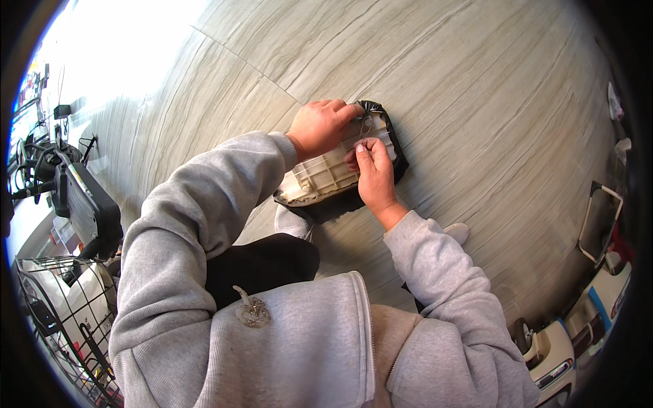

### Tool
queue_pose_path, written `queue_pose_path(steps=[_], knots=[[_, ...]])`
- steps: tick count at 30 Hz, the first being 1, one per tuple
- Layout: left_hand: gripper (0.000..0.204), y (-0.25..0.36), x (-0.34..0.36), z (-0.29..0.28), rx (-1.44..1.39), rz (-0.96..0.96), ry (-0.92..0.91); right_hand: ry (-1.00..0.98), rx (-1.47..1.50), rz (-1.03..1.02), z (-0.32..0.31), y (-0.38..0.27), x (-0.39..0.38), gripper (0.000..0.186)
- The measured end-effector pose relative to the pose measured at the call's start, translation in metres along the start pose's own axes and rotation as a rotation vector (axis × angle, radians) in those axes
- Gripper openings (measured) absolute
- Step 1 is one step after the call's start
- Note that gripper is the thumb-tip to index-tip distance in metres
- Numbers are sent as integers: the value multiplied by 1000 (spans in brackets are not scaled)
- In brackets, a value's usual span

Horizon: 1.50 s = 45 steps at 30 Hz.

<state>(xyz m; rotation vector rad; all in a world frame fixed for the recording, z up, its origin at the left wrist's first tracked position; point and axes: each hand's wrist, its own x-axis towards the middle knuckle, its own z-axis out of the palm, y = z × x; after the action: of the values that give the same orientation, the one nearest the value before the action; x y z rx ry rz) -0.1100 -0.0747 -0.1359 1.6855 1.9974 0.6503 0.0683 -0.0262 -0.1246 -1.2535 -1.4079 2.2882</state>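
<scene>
A padded seat-like piece lies upside down in front of me, its cream ribbed plastic base (316, 173) facing up and a black cover (398, 160) wrapped round its rim. My left hand (318, 126) grips the far end, fingers curled over the edge by the bunched cover. Pinched in my right hand (374, 170), over the base, is something thin and wire-like, too small to make out fully; it reaches toward the left fingers.
Light wood-look tiled floor (476, 88) surrounds my feet. At left stand a black scooter-like vehicle (88, 204) and a wire basket (64, 306) with items inside. Along the right edge are a metal frame (597, 224) and cream-and-blue wheeled objects (551, 360).
</scene>
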Motion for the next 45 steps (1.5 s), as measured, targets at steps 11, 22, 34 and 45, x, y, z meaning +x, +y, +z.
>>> queue_pose_path(steps=[11,22,34,45], knots=[[36,-12,-11,1,241,381,-122,43,176,128,-6,4,-1,12],[60,7,-11,1,340,269,-329,166,-229,78,-42,-2,7,16],[62,9,-16,-1,339,237,-304,160,-781,-171,-43,-19,19,11],[67,5,-19,-2,227,213,-250,220,-970,-320,-48,-17,35,13]])
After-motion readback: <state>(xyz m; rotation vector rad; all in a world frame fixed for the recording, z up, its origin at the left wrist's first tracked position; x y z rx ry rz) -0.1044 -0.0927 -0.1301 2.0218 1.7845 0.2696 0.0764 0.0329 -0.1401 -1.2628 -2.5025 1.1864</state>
